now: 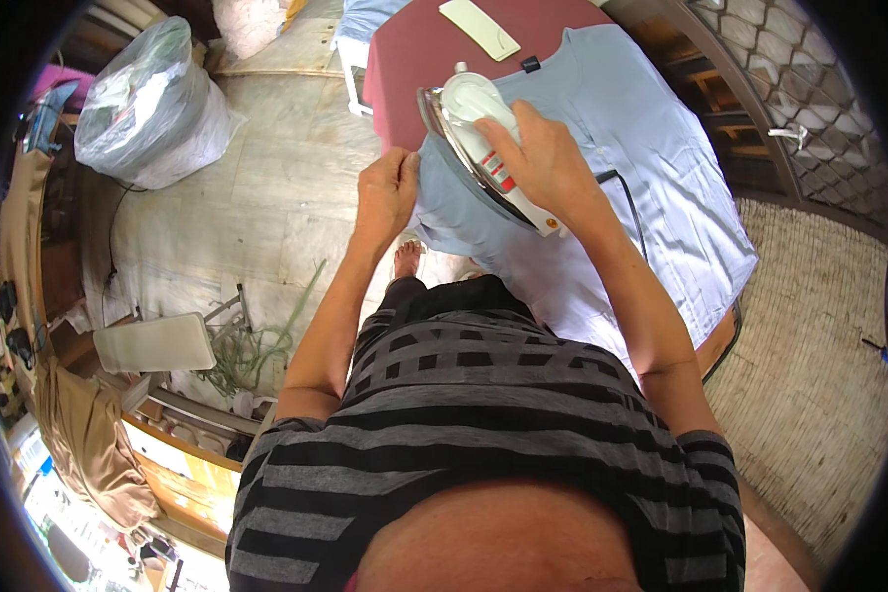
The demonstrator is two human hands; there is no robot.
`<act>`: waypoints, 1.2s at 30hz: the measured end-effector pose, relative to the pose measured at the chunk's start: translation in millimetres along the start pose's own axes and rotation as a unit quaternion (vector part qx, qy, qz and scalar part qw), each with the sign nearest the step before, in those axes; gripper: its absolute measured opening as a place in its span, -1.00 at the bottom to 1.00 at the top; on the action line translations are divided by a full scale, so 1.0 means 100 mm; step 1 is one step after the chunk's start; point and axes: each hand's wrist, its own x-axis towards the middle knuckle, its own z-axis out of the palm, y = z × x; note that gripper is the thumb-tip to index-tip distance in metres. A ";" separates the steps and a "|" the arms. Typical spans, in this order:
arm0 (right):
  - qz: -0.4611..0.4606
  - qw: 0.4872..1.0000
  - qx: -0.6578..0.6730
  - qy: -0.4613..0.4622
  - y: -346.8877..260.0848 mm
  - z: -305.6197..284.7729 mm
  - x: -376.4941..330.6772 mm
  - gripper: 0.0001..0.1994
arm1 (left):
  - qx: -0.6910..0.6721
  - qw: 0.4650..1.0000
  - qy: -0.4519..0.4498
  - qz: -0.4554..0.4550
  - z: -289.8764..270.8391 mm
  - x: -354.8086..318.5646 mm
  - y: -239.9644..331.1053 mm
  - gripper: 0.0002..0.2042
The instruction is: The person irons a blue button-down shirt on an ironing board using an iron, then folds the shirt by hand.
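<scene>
My right hand (pixel 541 153) is wrapped round the handle of a white clothes iron (pixel 477 104). The iron is tilted, its metal soleplate edge turned to the left, over a light blue shirt (pixel 651 128). That shirt spreads across an ironing board with a dark red cover (pixel 409 44) and hangs down over the near side. At the board's left edge, my left hand (pixel 390 192) is closed, pinching the shirt's cloth at its left end. A black cord (pixel 629 202) runs over the shirt, to the right of my right wrist.
On the board's far end lies a pale flat strip (pixel 480 28). A stuffed clear plastic bag (pixel 153 109) stands on the floor at left. A folding stool (pixel 156 342) and green strands (pixel 252 357) are nearer. A lattice gate (pixel 809 89) borders the right, beside a woven mat (pixel 809 326).
</scene>
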 end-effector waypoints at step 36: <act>-0.079 0.957 -0.075 0.270 0.79 0.54 -0.76 -0.38 | 0.106 0.799 -0.246 0.538 1.20 1.15 -0.02 -0.69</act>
